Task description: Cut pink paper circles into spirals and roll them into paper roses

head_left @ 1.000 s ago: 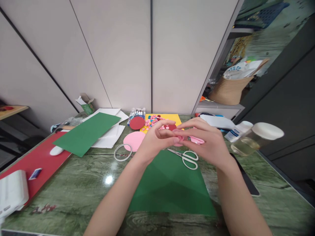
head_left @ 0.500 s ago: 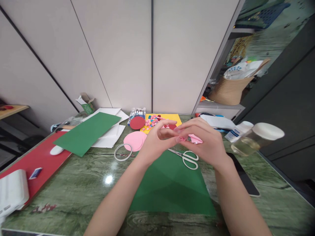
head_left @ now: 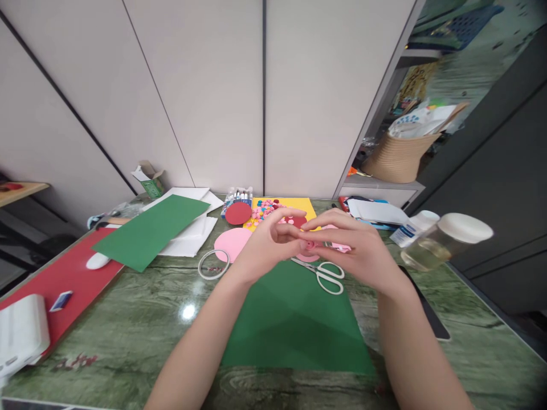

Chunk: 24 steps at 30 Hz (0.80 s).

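My left hand [head_left: 267, 245] and my right hand [head_left: 354, 250] meet above the green marble table [head_left: 128, 324], fingertips pinched together on a small rolled pink paper piece [head_left: 309, 245]. A pink strip trails from it under my right fingers. Just below the hands lie white scissors [head_left: 325, 274] and a dark green paper sheet [head_left: 294, 319]. A pink paper circle [head_left: 231, 244] lies left of my left hand.
A white tape ring [head_left: 213, 265], a red circle [head_left: 238, 213], markers [head_left: 239, 197] and a yellow sheet with small coloured bits [head_left: 262, 210] lie behind. Left: green [head_left: 149, 230], white and red paper [head_left: 64, 279]. Right: a lidded jar [head_left: 444, 239], a white bottle [head_left: 412, 228], a dark phone [head_left: 429, 313].
The hands stayed together and shifted slightly; the fingers have turned the pink roll, which looks tighter and smaller, with less of the pink strip showing.
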### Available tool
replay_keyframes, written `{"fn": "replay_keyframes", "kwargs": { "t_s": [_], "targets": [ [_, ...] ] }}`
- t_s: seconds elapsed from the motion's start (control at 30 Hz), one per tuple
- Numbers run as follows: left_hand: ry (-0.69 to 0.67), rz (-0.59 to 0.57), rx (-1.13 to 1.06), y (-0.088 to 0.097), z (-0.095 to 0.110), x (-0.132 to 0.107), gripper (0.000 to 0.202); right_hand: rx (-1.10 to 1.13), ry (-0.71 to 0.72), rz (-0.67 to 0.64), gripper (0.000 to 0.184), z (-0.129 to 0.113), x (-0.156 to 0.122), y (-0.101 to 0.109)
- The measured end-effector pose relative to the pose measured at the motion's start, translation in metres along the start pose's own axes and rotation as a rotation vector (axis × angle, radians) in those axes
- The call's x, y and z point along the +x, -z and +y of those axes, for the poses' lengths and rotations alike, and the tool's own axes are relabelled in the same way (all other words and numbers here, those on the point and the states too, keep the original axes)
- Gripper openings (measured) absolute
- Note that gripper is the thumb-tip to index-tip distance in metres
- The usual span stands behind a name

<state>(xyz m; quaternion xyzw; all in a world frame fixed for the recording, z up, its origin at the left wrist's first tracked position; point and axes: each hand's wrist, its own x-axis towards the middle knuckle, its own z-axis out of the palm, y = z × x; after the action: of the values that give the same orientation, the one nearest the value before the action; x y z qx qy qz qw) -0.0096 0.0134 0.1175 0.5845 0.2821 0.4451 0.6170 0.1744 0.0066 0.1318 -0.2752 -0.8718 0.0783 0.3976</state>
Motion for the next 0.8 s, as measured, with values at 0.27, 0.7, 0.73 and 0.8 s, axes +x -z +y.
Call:
{"fn": "replay_keyframes", "kwargs": {
  "t_s": [0.27,0.7,0.73,0.8],
  "targets": [
    [-0.046,0.043,-0.034,-0.005,0.001,-0.001,0.039,-0.076,0.012,0.087,0.019,-0.001,0.002,-0.007],
    [-0.074,0.169,-0.185,-0.014,-0.01,0.004,0.042,-0.22,-0.025,0.158,0.008,-0.003,0.003,-0.008],
    [-0.067,0.169,-0.18,-0.013,-0.009,0.004,0.043,-0.205,-0.029,0.15,0.01,-0.003,0.003,-0.007],
    [-0.05,0.147,-0.168,-0.01,-0.006,0.004,0.046,-0.174,-0.039,0.124,0.016,-0.003,0.002,-0.004]
  ]
}}
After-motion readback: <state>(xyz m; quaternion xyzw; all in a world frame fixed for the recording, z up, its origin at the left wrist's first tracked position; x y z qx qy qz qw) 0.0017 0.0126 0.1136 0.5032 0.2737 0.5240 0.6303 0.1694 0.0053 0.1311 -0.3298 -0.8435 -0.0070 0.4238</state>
